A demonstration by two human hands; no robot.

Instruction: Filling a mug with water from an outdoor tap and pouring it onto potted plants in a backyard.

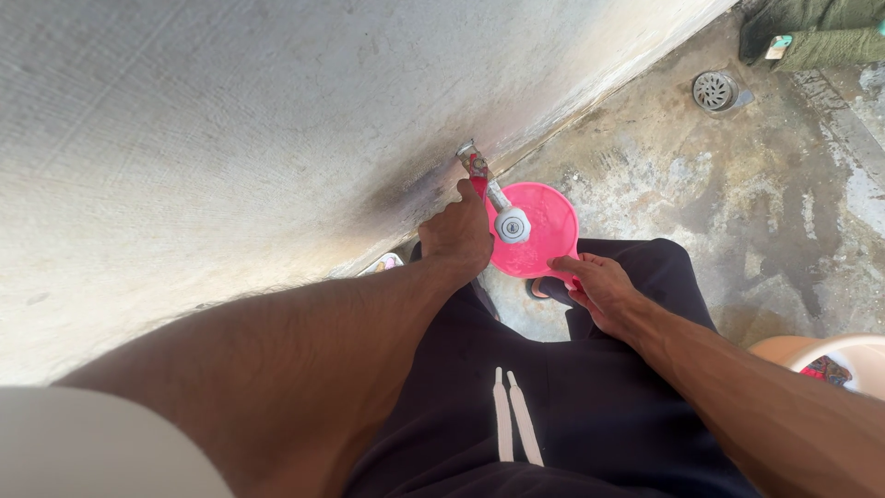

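A: How far was it? The tap (498, 207) was gripped by the left hand (456, 235); the pink bowl (544, 217) was held by its rim in the right hand (599, 286), just under the spout.

B: Prob. early. No water could be made out (bowl's inside partly hidden behind the tap), and the bowl's near edge was covered by fingers.

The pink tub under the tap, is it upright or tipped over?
Upright: the pink tub shows its open mouth to the camera under the tap, with the right hand gripping its rim. Whether water runs, cannot tell.
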